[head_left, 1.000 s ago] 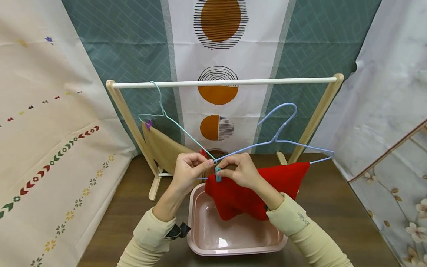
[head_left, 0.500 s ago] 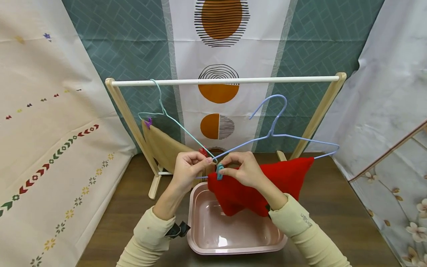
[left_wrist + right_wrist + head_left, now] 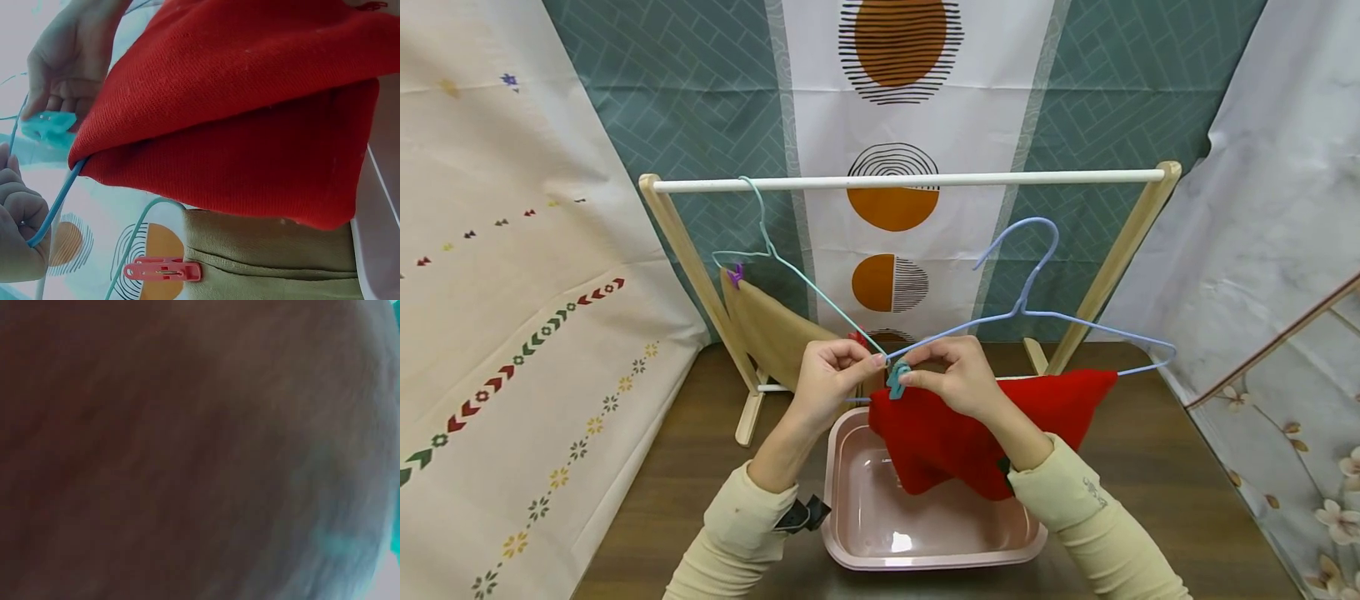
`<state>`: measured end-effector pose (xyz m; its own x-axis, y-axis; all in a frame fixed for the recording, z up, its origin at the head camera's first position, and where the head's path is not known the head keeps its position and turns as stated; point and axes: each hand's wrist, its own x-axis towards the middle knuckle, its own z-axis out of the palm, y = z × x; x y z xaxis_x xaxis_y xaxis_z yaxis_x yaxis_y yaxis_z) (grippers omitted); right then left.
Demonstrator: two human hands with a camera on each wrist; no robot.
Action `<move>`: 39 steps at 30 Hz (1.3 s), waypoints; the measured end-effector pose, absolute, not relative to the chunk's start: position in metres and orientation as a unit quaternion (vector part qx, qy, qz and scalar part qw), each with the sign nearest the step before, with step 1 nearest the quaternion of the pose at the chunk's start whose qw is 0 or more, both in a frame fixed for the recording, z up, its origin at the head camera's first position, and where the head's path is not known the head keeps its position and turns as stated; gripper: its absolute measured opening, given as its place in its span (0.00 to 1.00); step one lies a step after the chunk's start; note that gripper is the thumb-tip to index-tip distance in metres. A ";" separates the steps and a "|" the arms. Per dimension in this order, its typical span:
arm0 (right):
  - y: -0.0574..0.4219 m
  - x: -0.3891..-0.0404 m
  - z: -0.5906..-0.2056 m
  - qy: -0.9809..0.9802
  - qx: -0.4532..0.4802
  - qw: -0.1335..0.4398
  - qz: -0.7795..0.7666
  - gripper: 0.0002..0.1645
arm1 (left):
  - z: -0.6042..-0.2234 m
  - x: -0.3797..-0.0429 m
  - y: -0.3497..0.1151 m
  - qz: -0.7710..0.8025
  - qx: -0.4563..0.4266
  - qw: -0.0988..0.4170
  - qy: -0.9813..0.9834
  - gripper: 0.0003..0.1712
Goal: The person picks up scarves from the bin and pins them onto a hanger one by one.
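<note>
My left hand [image 3: 831, 379] grips the left end of a blue hanger [image 3: 970, 323], its hook upright in the air below the rack's bar. A red knitted cloth [image 3: 1045, 408] is draped over the hanger's lower bar, its folds large in the left wrist view [image 3: 237, 125]. Between thumb and fingers, my right hand [image 3: 951, 375] pinches a teal clothespin [image 3: 897, 381] at the cloth's upper left corner. That clothespin [image 3: 49, 128] shows beside the cloth corner in the left wrist view. The right wrist view is filled by blurred skin.
A drying rack's white bar [image 3: 865, 182] crosses behind the hands. From it hangs a mint hanger [image 3: 816, 292] with a tan cloth [image 3: 775, 333], held by a purple clothespin [image 3: 734, 275] and a red clothespin [image 3: 162, 270]. A pink basin [image 3: 940, 533] stands below on the wooden table [image 3: 655, 500].
The blue hanger's hook swung up and left, then back right and slightly down. The teal clothespin moved slightly right and up and now tilts. The left hand stays at the hanger's end.
</note>
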<state>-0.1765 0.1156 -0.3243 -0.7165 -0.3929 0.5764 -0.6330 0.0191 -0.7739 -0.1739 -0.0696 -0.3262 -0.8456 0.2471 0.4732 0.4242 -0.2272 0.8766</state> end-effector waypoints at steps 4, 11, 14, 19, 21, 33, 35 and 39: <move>0.109 -0.176 -0.324 -0.693 0.369 0.085 0.613 0.05 | -0.324 -0.173 -0.068 -0.727 -0.282 0.058 -0.624 0.12; 0.107 -0.175 -0.328 -0.763 0.339 0.087 0.543 0.04 | -0.325 -0.172 -0.064 -0.734 -0.280 0.047 -0.617 0.18; 0.110 -0.174 -0.327 -0.776 0.332 0.076 0.530 0.06 | -0.327 -0.172 -0.063 -0.734 -0.279 0.051 -0.617 0.16; 0.113 -0.174 -0.329 -0.783 0.342 0.077 0.514 0.12 | -0.327 -0.173 -0.064 -0.732 -0.273 0.057 -0.622 0.13; 0.115 -0.174 -0.330 -0.784 0.345 0.083 0.509 0.14 | -0.327 -0.173 -0.064 -0.734 -0.269 0.061 -0.620 0.12; 0.161 -0.156 -0.337 -0.814 0.323 0.142 0.462 0.18 | -0.333 -0.174 -0.071 -0.758 -0.288 0.071 -0.581 0.21; 0.172 -0.150 -0.339 -0.812 0.321 0.157 0.462 0.18 | -0.334 -0.173 -0.072 -0.763 -0.286 0.074 -0.575 0.22; 0.196 -0.133 -0.335 -0.804 0.324 0.185 0.463 0.18 | -0.335 -0.172 -0.074 -0.773 -0.267 0.079 -0.570 0.22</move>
<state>-0.1334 0.1960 -0.3349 -0.7219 -0.3494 0.5973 -0.6920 0.3610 -0.6252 -0.1717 -0.0744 -0.3350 -0.8453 0.1817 0.5024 0.4264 -0.3373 0.8393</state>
